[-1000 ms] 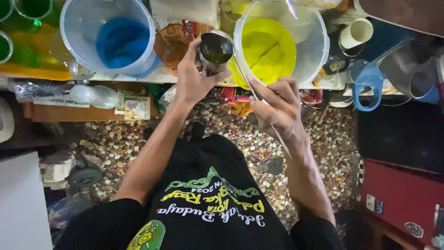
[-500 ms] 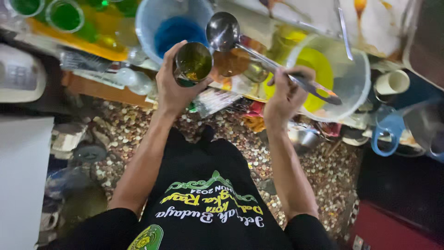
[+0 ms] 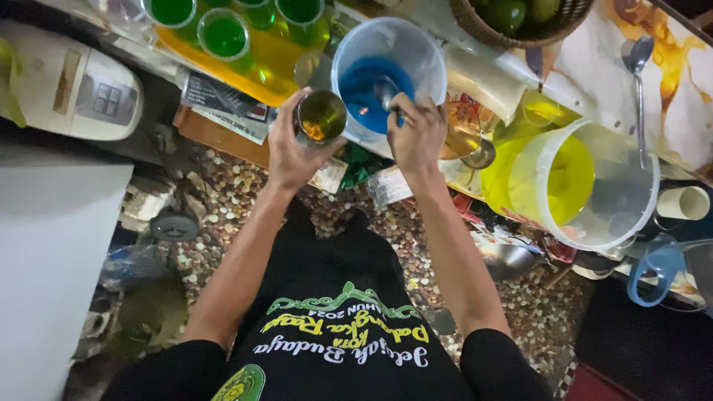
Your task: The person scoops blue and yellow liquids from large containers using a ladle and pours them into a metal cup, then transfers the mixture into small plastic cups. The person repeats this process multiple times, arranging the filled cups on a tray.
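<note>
Light falls brightest on the worktop ahead of me, where the pale surface glares at the upper right. Below it, the floor and the lower corners sink into dim shadow. My right hand is smeared with motion blur. The wide lens bends everything near the edges.

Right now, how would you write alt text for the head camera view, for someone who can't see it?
Seen from above, a person's left hand holds a small metal cup while the right hand dips a ladle into a tub of blue liquid; a tub of yellow liquid stands nearby.
</note>
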